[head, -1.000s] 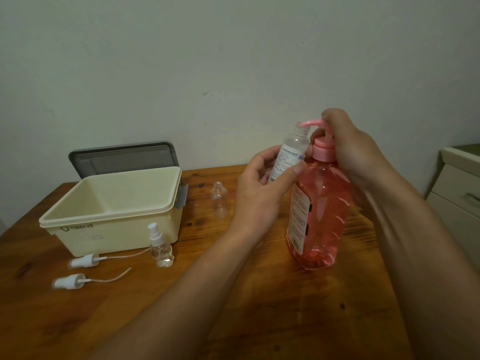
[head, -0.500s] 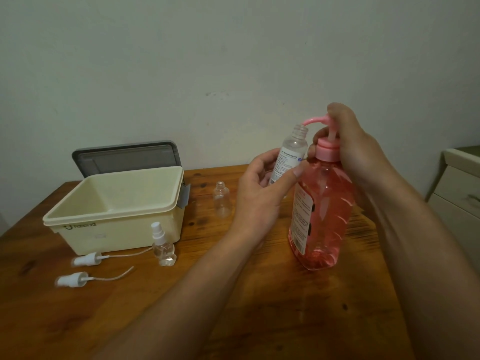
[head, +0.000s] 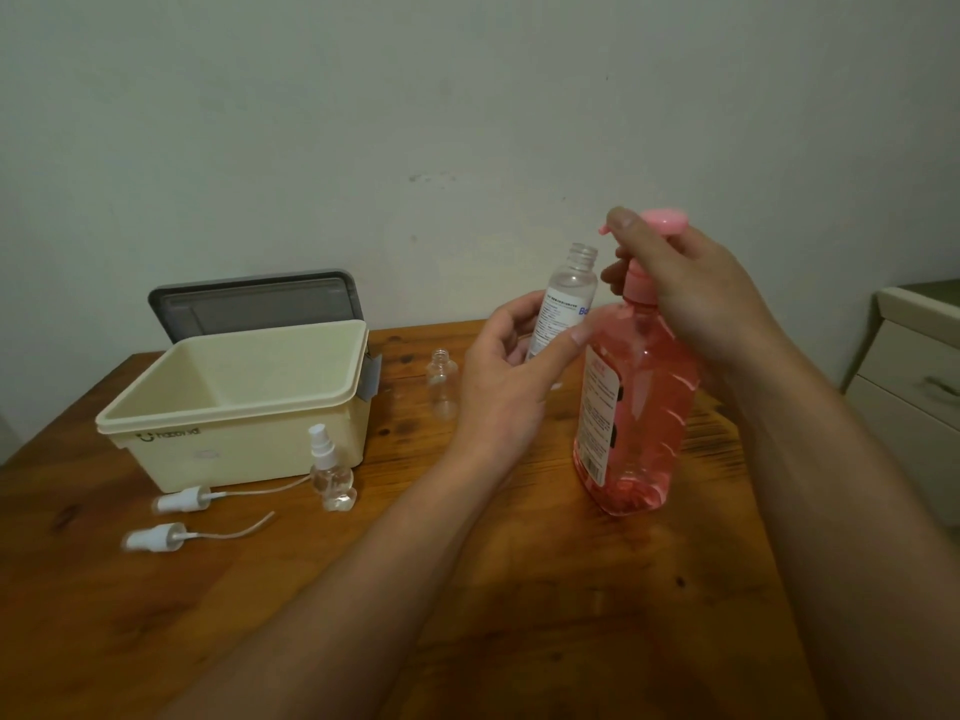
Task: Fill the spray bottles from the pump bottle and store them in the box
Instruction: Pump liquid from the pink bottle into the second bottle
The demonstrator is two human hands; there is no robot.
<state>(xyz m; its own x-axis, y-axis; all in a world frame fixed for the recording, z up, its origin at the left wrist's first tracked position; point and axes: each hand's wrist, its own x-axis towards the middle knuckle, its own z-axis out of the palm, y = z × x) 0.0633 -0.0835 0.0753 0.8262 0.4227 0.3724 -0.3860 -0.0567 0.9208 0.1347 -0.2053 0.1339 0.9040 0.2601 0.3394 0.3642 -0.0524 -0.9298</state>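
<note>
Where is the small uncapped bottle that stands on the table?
Head view, left of centre: the small uncapped bottle stands upright on the table, between the cream box and the left hand.

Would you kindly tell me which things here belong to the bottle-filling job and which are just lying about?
Job: pink pump bottle, gripped by the right hand; labelled bottle, held in the left hand; open small bottle; capped spray bottle; cream box; grey lid; rear spray head; front spray head.
Lying about: drawer unit, at the right.
</note>
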